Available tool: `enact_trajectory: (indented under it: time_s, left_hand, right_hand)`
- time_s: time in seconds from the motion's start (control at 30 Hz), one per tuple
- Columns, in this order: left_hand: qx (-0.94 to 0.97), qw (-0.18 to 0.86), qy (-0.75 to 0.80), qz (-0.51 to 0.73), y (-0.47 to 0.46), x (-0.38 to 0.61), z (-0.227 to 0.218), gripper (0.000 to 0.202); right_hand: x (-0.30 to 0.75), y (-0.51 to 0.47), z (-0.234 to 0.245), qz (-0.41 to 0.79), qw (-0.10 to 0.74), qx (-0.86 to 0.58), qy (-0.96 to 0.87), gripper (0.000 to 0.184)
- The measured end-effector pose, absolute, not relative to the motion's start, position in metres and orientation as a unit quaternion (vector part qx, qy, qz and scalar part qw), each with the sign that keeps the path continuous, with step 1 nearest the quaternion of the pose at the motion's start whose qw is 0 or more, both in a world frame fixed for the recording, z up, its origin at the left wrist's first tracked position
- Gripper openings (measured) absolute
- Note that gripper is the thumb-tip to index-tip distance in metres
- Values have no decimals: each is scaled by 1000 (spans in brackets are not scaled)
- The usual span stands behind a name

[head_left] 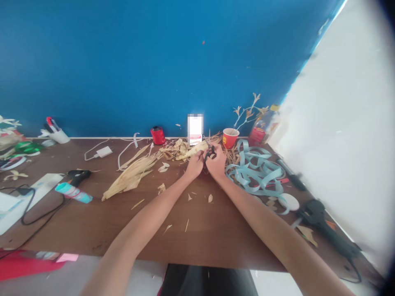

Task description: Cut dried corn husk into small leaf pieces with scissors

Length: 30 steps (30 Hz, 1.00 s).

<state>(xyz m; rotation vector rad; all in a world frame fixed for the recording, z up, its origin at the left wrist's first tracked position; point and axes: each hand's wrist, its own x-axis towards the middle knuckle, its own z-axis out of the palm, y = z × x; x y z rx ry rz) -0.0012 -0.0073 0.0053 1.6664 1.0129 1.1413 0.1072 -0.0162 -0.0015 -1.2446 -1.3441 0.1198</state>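
Dark-handled scissors (207, 156) are in my right hand (217, 161), their blades pointing up and away from me. Close beside it, my left hand (195, 165) is closed with fingertips pinched; whatever is between them is too small to make out. Just beyond both hands lies a heap of dried corn husk scraps (177, 150). A larger bundle of dried corn husks (132, 174) rests on the table to the left. Small cut petal-shaped pieces (210, 198) are scattered on the wood nearer to me.
A lit phone (195, 127) leans against the blue wall. Right of it stand a red paper cup (231, 139) with a flowered stem, a tangled light-blue ribbon (259, 172) and a glue gun (327, 230). Leftward are a charger (104, 152), a blue tube (74, 192) and a power strip (33, 199).
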Motion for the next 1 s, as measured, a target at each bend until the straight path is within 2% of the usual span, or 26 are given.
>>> enact_trajectory:
  time_s: [0.17, 0.47, 0.77, 1.0]
  left_hand:
    - [643, 469, 405, 451, -8, -1, 4, 39]
    - [662, 422, 434, 443, -3, -3, 0, 32]
    - [654, 444, 418, 448, -5, -2, 2, 37]
    - [661, 420, 419, 460, -4, -2, 0, 38]
  right_hand:
    - [107, -16, -2, 59, 607, -539, -581, 31]
    - [106, -16, -3, 58, 610, -544, -573, 29]
    - [107, -15, -3, 67, 610, -539, -577, 31]
    - [108, -14, -2, 58, 605, -546, -576, 33]
